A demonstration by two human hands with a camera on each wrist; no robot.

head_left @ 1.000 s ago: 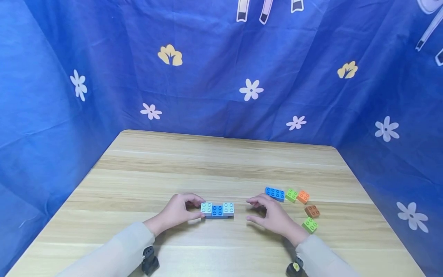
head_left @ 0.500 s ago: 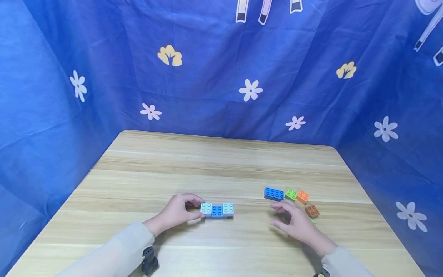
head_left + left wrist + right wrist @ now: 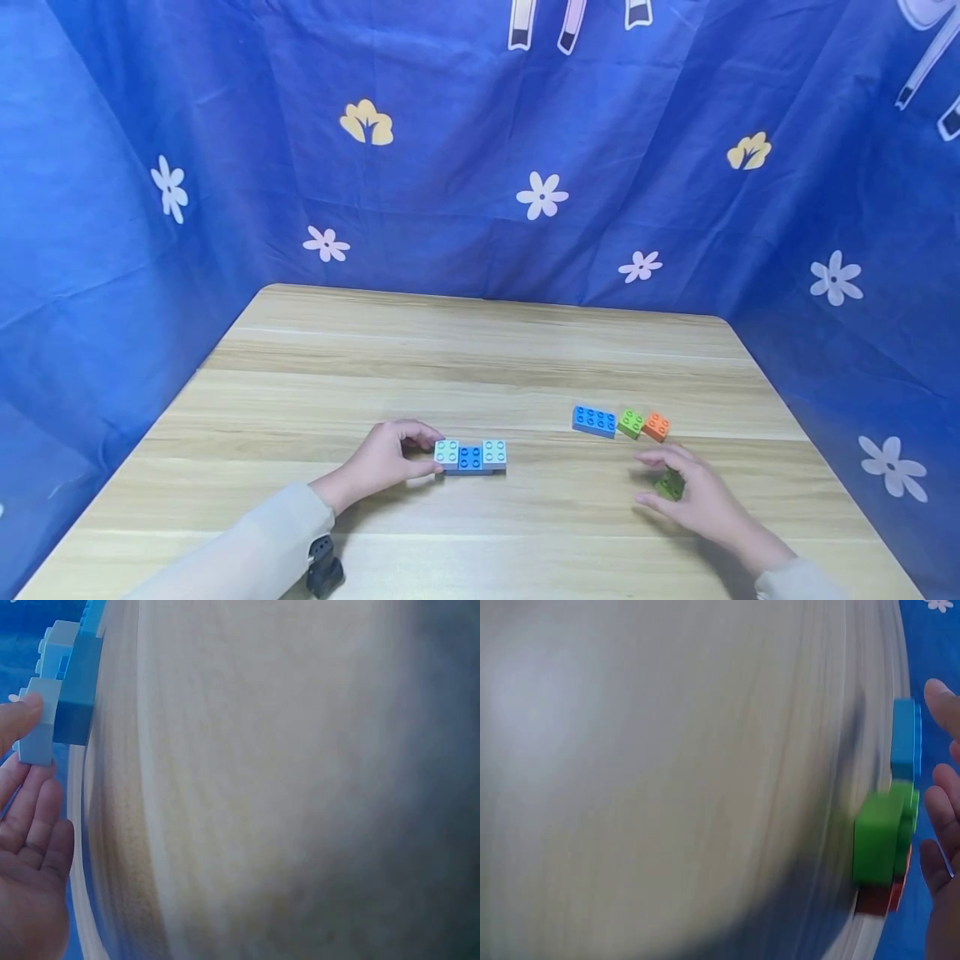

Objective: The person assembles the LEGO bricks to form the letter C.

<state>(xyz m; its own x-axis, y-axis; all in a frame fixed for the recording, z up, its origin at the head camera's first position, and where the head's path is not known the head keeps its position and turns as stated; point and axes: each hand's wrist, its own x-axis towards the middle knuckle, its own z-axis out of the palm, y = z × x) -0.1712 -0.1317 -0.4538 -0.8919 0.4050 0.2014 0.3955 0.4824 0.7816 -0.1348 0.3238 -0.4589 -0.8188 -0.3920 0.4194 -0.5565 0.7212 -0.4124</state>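
Near the middle of the table, my left hand [image 3: 386, 458] pinches the left end of a small assembly of toy building bricks. A pale mint brick [image 3: 494, 452] sits at its right end, with a darker blue brick [image 3: 470, 457] in the middle. In the left wrist view, thumb and fingers grip the pale end brick [image 3: 37, 724], beside the blue base [image 3: 79, 690]. My right hand [image 3: 697, 492] hovers over a lime green brick [image 3: 669, 486], thumb and fingers spread around it. In the right wrist view, the fingers [image 3: 945, 810] stand apart from the green brick [image 3: 877, 840].
Behind the right hand, a long blue brick [image 3: 594, 421], a lime green brick [image 3: 631, 423] and an orange brick [image 3: 656, 427] lie in a row. A brown brick [image 3: 874, 900] shows in the right wrist view. Blue curtain [image 3: 450, 208] surrounds the wooden table [image 3: 450, 367].
My right hand has moved right, away from the brick assembly and over the nearer green brick, covering the brown one in the head view. The left hand has kept its hold.
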